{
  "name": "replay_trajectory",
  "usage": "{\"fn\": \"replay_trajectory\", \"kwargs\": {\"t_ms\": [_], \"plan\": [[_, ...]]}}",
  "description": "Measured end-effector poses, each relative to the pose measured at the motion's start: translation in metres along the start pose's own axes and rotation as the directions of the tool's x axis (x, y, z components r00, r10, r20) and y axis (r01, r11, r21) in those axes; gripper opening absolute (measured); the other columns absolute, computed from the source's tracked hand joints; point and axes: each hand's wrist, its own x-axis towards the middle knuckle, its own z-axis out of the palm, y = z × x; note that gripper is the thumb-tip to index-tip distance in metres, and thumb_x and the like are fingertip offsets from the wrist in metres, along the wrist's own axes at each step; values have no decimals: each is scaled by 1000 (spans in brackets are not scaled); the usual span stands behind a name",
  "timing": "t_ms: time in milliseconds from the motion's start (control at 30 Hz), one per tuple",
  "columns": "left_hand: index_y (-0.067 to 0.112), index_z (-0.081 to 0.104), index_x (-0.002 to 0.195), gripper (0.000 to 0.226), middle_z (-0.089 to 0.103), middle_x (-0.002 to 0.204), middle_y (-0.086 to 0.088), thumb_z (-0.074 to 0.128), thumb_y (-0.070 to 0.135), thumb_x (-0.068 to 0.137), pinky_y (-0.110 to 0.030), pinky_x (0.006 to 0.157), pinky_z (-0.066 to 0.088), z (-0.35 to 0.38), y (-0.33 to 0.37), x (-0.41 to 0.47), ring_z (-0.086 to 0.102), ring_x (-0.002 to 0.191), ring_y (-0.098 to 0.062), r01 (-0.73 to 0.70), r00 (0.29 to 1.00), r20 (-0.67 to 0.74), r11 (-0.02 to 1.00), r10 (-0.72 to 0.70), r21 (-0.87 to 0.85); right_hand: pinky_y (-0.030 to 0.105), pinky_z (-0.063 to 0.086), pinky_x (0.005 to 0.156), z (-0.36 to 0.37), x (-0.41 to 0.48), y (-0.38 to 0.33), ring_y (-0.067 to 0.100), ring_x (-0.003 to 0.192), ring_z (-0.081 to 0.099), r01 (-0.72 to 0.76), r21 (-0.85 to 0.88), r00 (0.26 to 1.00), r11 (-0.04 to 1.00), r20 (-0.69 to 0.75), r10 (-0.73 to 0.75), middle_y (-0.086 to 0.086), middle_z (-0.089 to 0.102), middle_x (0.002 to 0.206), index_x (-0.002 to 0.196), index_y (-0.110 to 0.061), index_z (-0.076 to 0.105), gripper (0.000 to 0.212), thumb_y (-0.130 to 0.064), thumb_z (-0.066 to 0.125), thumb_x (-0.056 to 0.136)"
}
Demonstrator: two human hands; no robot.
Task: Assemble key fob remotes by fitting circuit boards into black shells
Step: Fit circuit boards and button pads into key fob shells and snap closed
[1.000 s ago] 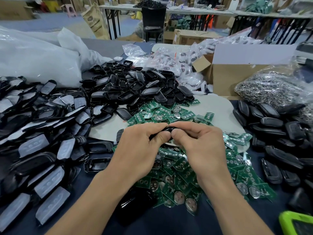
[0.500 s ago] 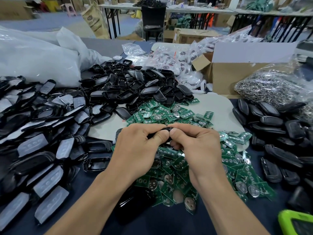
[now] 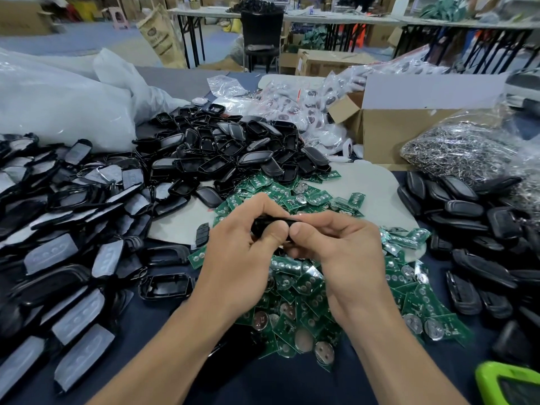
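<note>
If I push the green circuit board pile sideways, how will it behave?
The green circuit boards look thin and flat, so probably stiff and light. Loosely heaped and overlapping, they would likely slide and scatter rather than move together.

One black shell [image 3: 273,224] is held edge-on at centre, pinched between the left hand [image 3: 242,258] and the right hand [image 3: 344,252]; its interior cannot be seen. Beneath it, green circuit boards [image 3: 295,323], many bearing round silver discs, are heaped loosely from 12 to 5 o'clock. At 11 o'clock, empty black shells [image 3: 233,150] are piled.
</note>
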Motion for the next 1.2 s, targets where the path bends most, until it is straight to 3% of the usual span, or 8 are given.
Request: {"fn": "replay_trajectory", "kwargs": {"t_ms": [200, 267, 433, 600, 700, 967, 1067, 1200], "plan": [[33, 70, 81, 27, 69, 80, 15, 71, 9, 95, -9, 63, 46, 0, -2, 1, 61, 74, -3, 41, 998, -47, 999, -40, 21, 28, 58, 54, 2, -3, 2, 24, 56, 66, -26, -4, 1000, 1000, -12, 26, 16, 74, 68, 70, -10, 81, 26, 12, 76, 82], [33, 76, 83, 22, 73, 79, 13, 75, 13, 92, -12, 63, 52, 0, -3, 4, 66, 70, -7, 82, 994, -72, 994, -87, -73, 26, 58, 55, 5, -3, 2, 22, 58, 68, -87, 28, 996, 996, -18, 87, 15, 75, 72, 72, -10, 81, 24, 8, 75, 86], [28, 82, 101, 28, 82, 97, -1, 79, 7, 82, -34, 90, 59, -5, -3, 7, 78, 96, -23, 203, 978, 30, 904, -207, -375, 22, 59, 54, 14, -2, 7, 19, 60, 73, -202, 291, 965, 935, -104, 241, 15, 79, 82, 92, -1, 73, 7, -1, 67, 96], [21, 83, 103, 28, 82, 98, -4, 73, -2, 91, -23, 78, 61, -11, -7, 9, 79, 92, -19, 211, 972, 3, 872, -234, -442, 26, 60, 62, 7, -4, 6, 24, 64, 75, -58, -76, 998, 995, 12, 59, 13, 79, 78, 87, -15, 81, 20, 3, 75, 90], [22, 83, 103, 31, 82, 99, -2, 73, -4, 89, -25, 84, 61, -11, -8, 10, 78, 96, -19, 184, 983, 43, 914, -181, -362, 32, 61, 61, 2, -2, 7, 23, 61, 73, -54, -148, 998, 988, 12, 56, 13, 78, 75, 85, -15, 81, 23, 8, 77, 84], [43, 84, 85, 60, 82, 87, 5, 79, -16, 76, -20, 78, 59, -10, -5, 10, 79, 85, -12, 109, 991, -47, 952, -127, -285, 45, 65, 73, 4, -1, 13, 13, 68, 76, 59, -493, 998, 868, 16, -60, -12, 78, 74, 89, -38, 71, 41, 2, 78, 86], [40, 84, 85, 58, 82, 85, 4, 79, -16, 76, -19, 76, 59, -9, -3, 10, 79, 83, -14, 84, 993, -51, 953, -103, -291, 33, 64, 69, 5, -4, 11, 6, 70, 75, 128, -523, 990, 843, 15, -142, -18, 77, 75, 91, -40, 69, 42, 2, 77, 88], [40, 83, 93, 50, 82, 88, 8, 82, -8, 78, -35, 84, 63, -15, -6, 11, 79, 88, -12, 138, 989, -27, 979, -144, -153, 43, 65, 73, -1, 0, 8, 13, 68, 77, 91, -528, 995, 844, 80, -57, -11, 79, 77, 89, -32, 71, 35, 4, 73, 90]]}}
